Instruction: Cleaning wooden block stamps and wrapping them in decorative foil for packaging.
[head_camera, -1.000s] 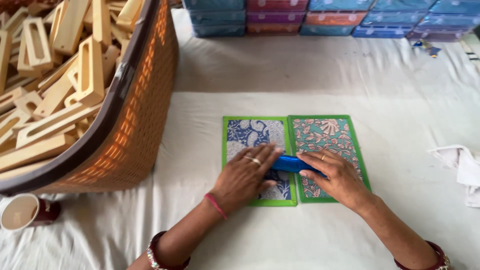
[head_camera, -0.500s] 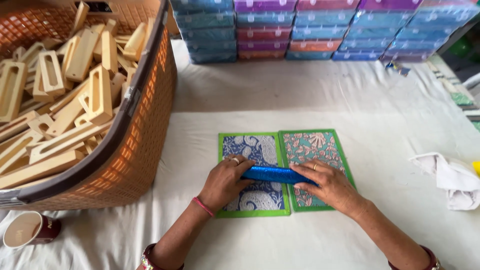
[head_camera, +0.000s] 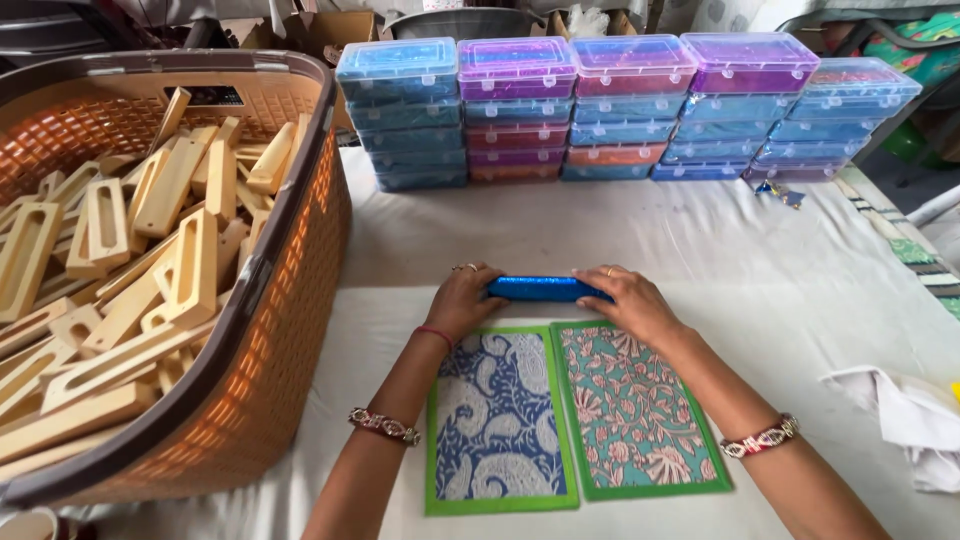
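Note:
A shiny blue bar-shaped piece (head_camera: 545, 289) lies crosswise on the white cloth just beyond two patterned cards. My left hand (head_camera: 463, 297) grips its left end and my right hand (head_camera: 628, 299) grips its right end. Under my forearms lie the blue paisley card (head_camera: 497, 420) with a green border and, touching its right side, the teal floral card (head_camera: 634, 410) with a green border.
A large orange woven basket (head_camera: 265, 330) full of pale wooden frame pieces (head_camera: 130, 260) stands at the left. Stacks of coloured plastic boxes (head_camera: 620, 105) line the back of the table. A crumpled white cloth (head_camera: 905, 415) lies at the right.
Both hands have carried the blue bar from over the cards to the cloth beyond their far edge. The view has tilted, showing the cards uncovered.

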